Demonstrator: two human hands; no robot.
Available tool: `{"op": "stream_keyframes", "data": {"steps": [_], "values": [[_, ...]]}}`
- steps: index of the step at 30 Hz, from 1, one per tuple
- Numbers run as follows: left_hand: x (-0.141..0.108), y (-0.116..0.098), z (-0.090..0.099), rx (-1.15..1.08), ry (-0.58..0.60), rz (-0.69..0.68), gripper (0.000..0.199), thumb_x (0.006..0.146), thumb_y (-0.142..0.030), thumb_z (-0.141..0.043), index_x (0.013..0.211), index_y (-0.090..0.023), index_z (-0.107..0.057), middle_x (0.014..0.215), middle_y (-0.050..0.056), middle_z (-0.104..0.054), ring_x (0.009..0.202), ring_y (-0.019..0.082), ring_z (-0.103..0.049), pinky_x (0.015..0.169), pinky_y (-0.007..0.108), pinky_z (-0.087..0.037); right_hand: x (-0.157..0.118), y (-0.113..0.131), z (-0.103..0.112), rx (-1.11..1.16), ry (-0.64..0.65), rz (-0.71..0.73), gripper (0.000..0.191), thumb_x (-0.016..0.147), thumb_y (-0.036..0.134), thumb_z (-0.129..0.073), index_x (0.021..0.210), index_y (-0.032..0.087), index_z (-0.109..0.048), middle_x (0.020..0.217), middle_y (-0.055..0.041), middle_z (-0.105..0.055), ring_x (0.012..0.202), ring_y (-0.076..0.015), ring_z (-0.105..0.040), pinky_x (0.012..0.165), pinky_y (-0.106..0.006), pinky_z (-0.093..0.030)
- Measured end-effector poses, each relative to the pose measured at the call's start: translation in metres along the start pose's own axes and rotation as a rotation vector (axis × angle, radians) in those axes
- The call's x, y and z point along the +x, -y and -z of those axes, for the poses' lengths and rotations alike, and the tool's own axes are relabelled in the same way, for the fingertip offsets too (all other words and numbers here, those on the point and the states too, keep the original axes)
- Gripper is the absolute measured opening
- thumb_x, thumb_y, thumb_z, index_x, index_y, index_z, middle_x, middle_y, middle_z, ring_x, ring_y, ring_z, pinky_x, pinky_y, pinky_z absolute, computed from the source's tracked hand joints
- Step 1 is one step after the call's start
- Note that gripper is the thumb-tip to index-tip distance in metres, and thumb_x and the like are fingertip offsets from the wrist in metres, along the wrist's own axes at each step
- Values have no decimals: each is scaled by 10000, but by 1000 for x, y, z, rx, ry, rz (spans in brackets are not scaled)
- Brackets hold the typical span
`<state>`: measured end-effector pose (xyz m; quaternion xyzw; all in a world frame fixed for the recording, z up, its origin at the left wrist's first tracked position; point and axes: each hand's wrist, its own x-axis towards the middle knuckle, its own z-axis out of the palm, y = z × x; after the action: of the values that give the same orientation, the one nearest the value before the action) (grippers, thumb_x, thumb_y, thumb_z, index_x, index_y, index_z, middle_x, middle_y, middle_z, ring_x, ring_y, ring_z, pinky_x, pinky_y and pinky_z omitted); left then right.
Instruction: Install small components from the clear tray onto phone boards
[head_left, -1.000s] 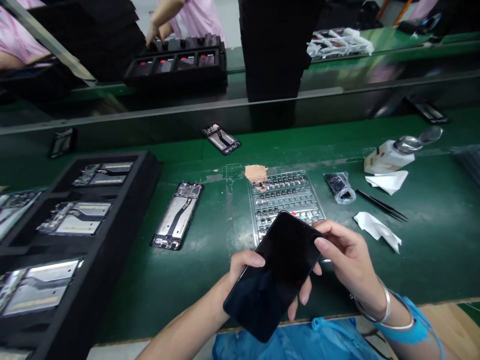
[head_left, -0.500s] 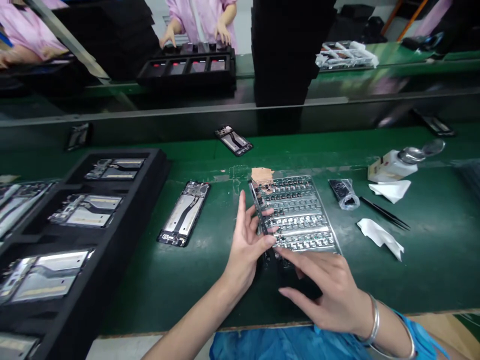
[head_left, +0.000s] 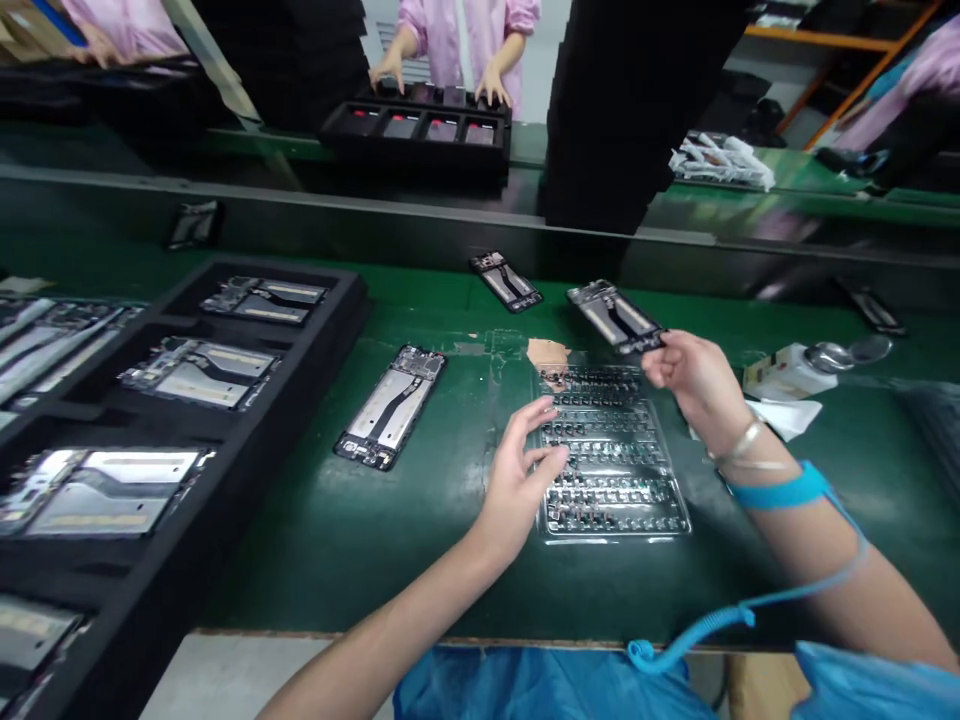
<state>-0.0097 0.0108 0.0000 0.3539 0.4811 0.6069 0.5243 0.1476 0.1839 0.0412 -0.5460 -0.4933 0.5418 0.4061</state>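
- Right hand: thumb and fingers clamped on one end of a thin, black-edged phone body with silver-grey panels and a dark flex strip. It was tilted near the far side of the clear tray; could not tell whether its far end met the bench.
- Handling, my judgement: light, stiff, flat; smooth rim, perhaps slippery. Circuitry and flex strip lay exposed, likely fragile. Best hold: the two long edges or the bare end rim, off the strip and boards. The one-end pinch looked workable but prone to swing.
- Left hand: fingers apart, curved, nothing seen in them, at the left edge of a clear, ridged plastic tray of tiny parts. Contact could not be told. Tray probably flimsy, quick to slide; rim the place to hold.
- Just beyond the tray's far left corner: a tan paper-like patch.
- Left of the tray, flat on the green bench: a similar phone body.
- Farther back, another, smaller-looking in view.
- Far left: black foam case, more phone bodies in its compartments.
- Beyond the right wrist: white bottle, metal cap.
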Motion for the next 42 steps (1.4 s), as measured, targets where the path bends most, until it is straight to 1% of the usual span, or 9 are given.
{"op": "stream_keyframes", "data": {"steps": [5,9,12,16,19,23,29,35,42], "values": [[5,7,0,14,11,79,389,793,-191,-571,1174,-198,-494,1324,107,-456,1236,237,-418,872,315,-440,77,4,2,-36,-186,15,147,796,138,-430,661,191,-409,516,-15,-573,426,-90,-491,431,-197,-372],[8,9,0,-23,-7,109,376,773,-165,-571,1142,-194,-503,1263,108,-498,1223,237,-426,870,326,-441,87,5,16,-111,-230,95,126,804,141,-421,693,199,-420,642,-33,-612,562,-117,-572,494,-215,-398],[9,8,1,-26,-15,96,360,759,-153,-576,1112,-203,-525,1263,92,-503,1222,237,-425,888,331,-434,58,-1,21,-219,-174,190,63,781,157,-473,782,205,-513,760,-38,-652,617,-130,-582,498,-225,-390],[8,6,0,-27,-4,83,351,759,-149,-570,1107,-192,-535,1277,96,-493,1213,238,-428,874,325,-443,-10,-20,10,-454,116,231,82,664,194,-665,745,194,-651,700,-27,-682,581,-158,-581,522,-261,-402],[8,5,0,0,22,66,351,763,-143,-562,1108,-202,-548,1265,85,-502,1202,232,-437,868,317,-449,-55,-32,-8,-1024,349,474,47,738,222,-627,729,205,-669,707,-16,-691,641,-171,-607,581,-269,-407],[10,6,2,41,35,40,346,760,-130,-557,1097,-210,-558,1232,79,-523,1179,225,-456,856,310,-458,-81,-42,-30,-1513,344,705,161,801,104,-505,734,132,-649,758,-114,-680,731,-220,-621,522,-271,-351],[7,4,2,333,120,-154,258,809,-144,-504,1034,-219,-604,1198,79,-509,1107,214,-494,831,300,-464,-84,-40,-30,-1452,257,679,174,800,124,-477,717,146,-628,716,-90,-671,671,-196,-615,527,-262,-368],[-1,15,-2,1056,259,-469,160,880,-268,-469,832,-179,-593,852,80,-571,849,226,-510,773,360,-396,-106,-34,-13,-719,455,372,155,778,229,-531,638,185,-580,611,10,-619,569,-127,-564,540,-224,-438],[0,4,0,776,281,-332,262,923,-234,-362,742,-181,-544,700,24,-509,681,155,-459,656,279,-359,-114,-33,-7,-557,416,360,186,829,289,-540,719,179,-642,660,-18,-645,623,-152,-582,602,-268,-465]]}}
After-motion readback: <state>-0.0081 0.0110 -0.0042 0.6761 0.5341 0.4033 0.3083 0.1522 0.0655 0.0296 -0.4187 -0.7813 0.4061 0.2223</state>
